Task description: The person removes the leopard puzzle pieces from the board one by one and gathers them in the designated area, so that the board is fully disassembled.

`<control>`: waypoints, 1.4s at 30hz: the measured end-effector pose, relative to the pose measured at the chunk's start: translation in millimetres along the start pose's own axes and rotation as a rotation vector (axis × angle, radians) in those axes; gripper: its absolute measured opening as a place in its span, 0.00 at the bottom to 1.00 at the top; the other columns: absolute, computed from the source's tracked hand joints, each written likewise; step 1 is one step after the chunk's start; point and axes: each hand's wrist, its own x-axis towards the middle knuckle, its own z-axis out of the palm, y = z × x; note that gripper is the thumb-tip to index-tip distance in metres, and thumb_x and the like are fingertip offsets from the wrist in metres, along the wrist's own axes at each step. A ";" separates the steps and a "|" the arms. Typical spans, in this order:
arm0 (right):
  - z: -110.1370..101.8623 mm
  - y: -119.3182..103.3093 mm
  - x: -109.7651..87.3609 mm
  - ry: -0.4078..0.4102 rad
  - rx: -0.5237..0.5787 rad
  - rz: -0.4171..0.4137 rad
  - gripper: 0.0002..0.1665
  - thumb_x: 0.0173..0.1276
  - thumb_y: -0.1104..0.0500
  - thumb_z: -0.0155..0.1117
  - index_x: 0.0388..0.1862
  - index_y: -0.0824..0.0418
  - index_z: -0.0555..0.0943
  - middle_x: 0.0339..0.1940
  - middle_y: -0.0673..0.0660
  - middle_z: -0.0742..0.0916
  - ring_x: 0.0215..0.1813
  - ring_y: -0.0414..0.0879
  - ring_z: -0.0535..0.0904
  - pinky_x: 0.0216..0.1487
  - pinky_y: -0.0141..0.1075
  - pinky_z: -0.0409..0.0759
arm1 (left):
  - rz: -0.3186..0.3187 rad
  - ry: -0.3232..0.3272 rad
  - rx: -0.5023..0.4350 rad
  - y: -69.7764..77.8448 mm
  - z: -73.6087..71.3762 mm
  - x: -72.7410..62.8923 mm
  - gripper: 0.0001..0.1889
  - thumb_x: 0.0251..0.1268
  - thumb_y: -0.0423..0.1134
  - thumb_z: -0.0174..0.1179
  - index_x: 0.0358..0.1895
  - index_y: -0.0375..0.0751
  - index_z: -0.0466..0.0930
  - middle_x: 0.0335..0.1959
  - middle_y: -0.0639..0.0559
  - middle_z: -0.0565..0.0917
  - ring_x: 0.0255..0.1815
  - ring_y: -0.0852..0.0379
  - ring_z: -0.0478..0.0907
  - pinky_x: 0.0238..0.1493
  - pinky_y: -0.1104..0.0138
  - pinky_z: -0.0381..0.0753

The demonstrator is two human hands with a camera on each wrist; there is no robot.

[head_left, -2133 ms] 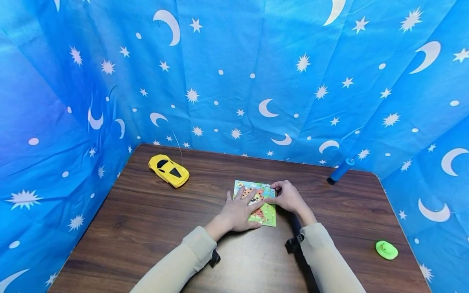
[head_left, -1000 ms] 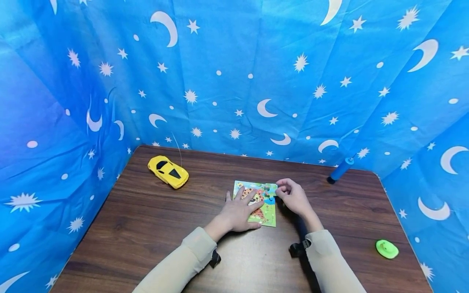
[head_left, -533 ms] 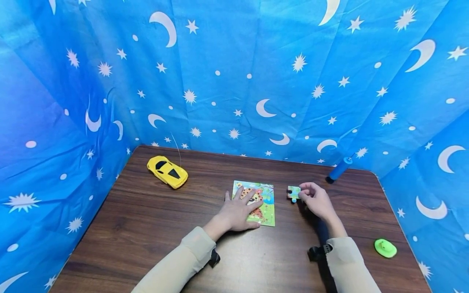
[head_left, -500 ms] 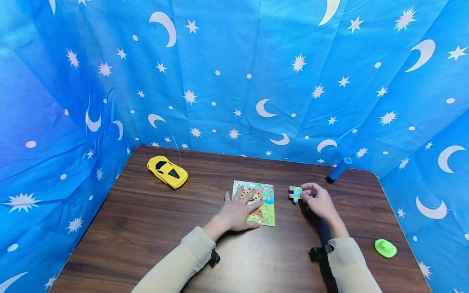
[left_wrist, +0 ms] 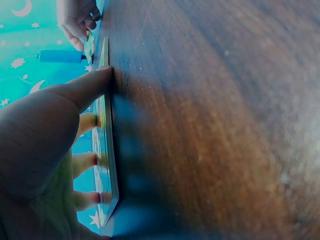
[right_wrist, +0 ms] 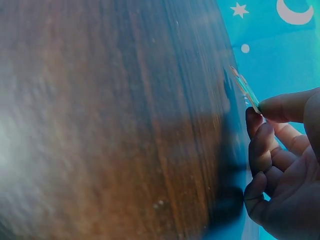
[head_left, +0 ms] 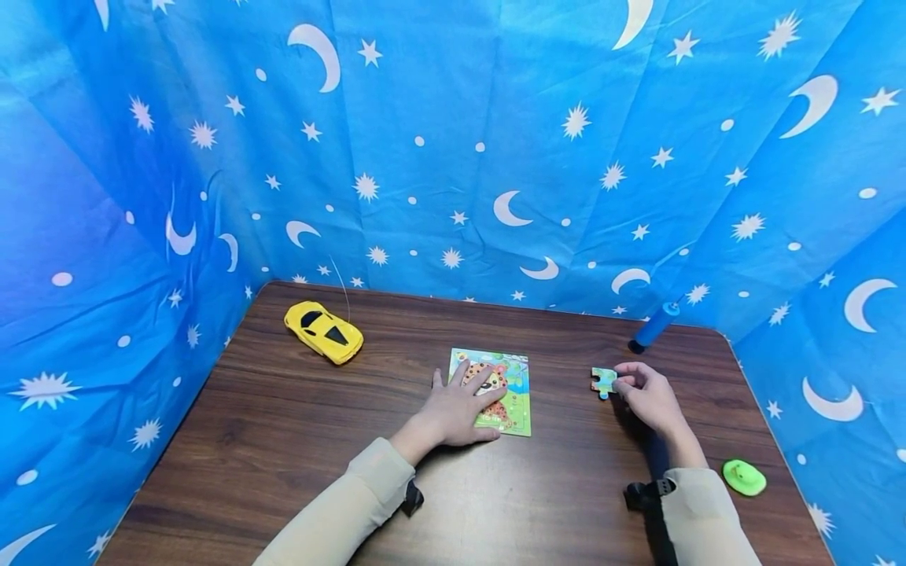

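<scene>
A square jigsaw puzzle board with a spotted cartoon animal lies mid-table. My left hand rests flat on it with fingers spread, covering much of the picture. In the left wrist view the thumb touches the board's near edge. Right of the board, my right hand pinches a puzzle piece between thumb and fingers. The right wrist view has this piece edge-on, held slightly above the table by one end, with the other fingers curled below.
A yellow toy car with a thin antenna stands at the back left. The blue cylinder with a black end lies at the back right. Near the right edge is a small green hat-shaped object. A blue star-patterned cloth surrounds the wooden table.
My right hand has lifted the puzzle piece off the board's upper right corner and carried it rightward, clear of the board. The left hand has stayed in place.
</scene>
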 end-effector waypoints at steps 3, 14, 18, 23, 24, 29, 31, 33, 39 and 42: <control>-1.4 0.4 1.3 -0.011 -0.005 0.002 0.19 0.78 0.64 0.56 0.63 0.71 0.74 0.44 0.67 0.84 0.35 0.51 0.79 0.32 0.38 0.82 | -0.001 -0.005 -0.005 -0.4 0.2 -0.3 0.41 0.69 0.76 0.49 0.83 0.74 0.54 0.86 0.56 0.46 0.85 0.37 0.41 0.68 0.26 0.55; -1.6 -1.7 3.9 -0.020 -0.017 0.026 0.20 0.78 0.63 0.56 0.64 0.70 0.75 0.44 0.65 0.84 0.37 0.50 0.80 0.33 0.37 0.81 | 0.005 -0.008 -0.014 1.0 -4.8 -2.4 0.41 0.69 0.75 0.52 0.83 0.73 0.55 0.86 0.55 0.49 0.84 0.36 0.43 0.69 0.26 0.56; -1.6 -1.6 3.6 -0.020 -0.024 0.036 0.21 0.79 0.61 0.56 0.65 0.70 0.75 0.43 0.63 0.84 0.37 0.51 0.79 0.33 0.37 0.80 | 0.000 -0.011 -0.009 1.3 -4.3 -2.2 0.41 0.69 0.75 0.51 0.83 0.73 0.54 0.86 0.55 0.49 0.84 0.37 0.43 0.69 0.26 0.56; -1.7 0.9 2.3 -0.011 -0.041 0.040 0.21 0.80 0.58 0.57 0.64 0.70 0.76 0.44 0.62 0.83 0.38 0.51 0.80 0.33 0.37 0.80 | -0.003 0.002 -0.010 1.1 -1.3 -1.8 0.41 0.69 0.75 0.51 0.83 0.74 0.54 0.86 0.55 0.49 0.84 0.37 0.42 0.69 0.26 0.54; -1.9 1.4 1.7 -0.008 -0.044 0.039 0.21 0.80 0.58 0.57 0.64 0.71 0.76 0.44 0.63 0.83 0.38 0.51 0.80 0.33 0.38 0.80 | -0.003 0.006 -0.013 0.8 -0.6 -2.1 0.41 0.69 0.75 0.51 0.83 0.73 0.54 0.86 0.55 0.49 0.84 0.37 0.42 0.69 0.26 0.54; -2.6 1.9 -2.8 0.014 -0.079 0.036 0.21 0.81 0.55 0.58 0.63 0.69 0.77 0.44 0.62 0.83 0.37 0.50 0.80 0.34 0.38 0.80 | -0.002 0.025 -0.038 -2.3 1.4 -6.1 0.41 0.70 0.74 0.52 0.83 0.72 0.55 0.86 0.54 0.49 0.85 0.37 0.42 0.70 0.26 0.52; -1.9 0.4 -5.1 0.019 -0.086 0.029 0.21 0.81 0.55 0.58 0.62 0.69 0.78 0.44 0.63 0.83 0.36 0.50 0.81 0.34 0.37 0.81 | -0.006 0.032 -0.047 -4.7 1.5 -8.9 0.41 0.70 0.74 0.52 0.83 0.71 0.55 0.86 0.53 0.48 0.85 0.37 0.42 0.70 0.26 0.53; -0.1 -2.5 -7.4 0.023 -0.079 0.024 0.21 0.81 0.56 0.58 0.62 0.69 0.78 0.45 0.63 0.83 0.36 0.51 0.81 0.33 0.38 0.81 | -0.011 0.042 -0.050 -8.1 2.0 -11.8 0.41 0.70 0.74 0.52 0.83 0.71 0.55 0.86 0.53 0.47 0.84 0.37 0.42 0.70 0.26 0.53; 14.5 -17.4 -7.5 0.038 -0.057 0.000 0.19 0.80 0.57 0.60 0.61 0.67 0.79 0.45 0.63 0.84 0.33 0.50 0.83 0.31 0.37 0.83 | -0.033 0.061 -0.083 -18.8 3.1 -20.8 0.41 0.70 0.73 0.54 0.83 0.69 0.56 0.86 0.50 0.48 0.84 0.34 0.43 0.70 0.25 0.51; 25.4 -27.5 -5.9 0.025 -0.062 -0.039 0.18 0.79 0.57 0.61 0.60 0.66 0.79 0.44 0.63 0.85 0.31 0.50 0.83 0.30 0.38 0.83 | -0.046 0.060 -0.099 -22.4 4.1 -23.3 0.41 0.70 0.73 0.53 0.83 0.69 0.56 0.86 0.50 0.48 0.84 0.33 0.43 0.70 0.26 0.50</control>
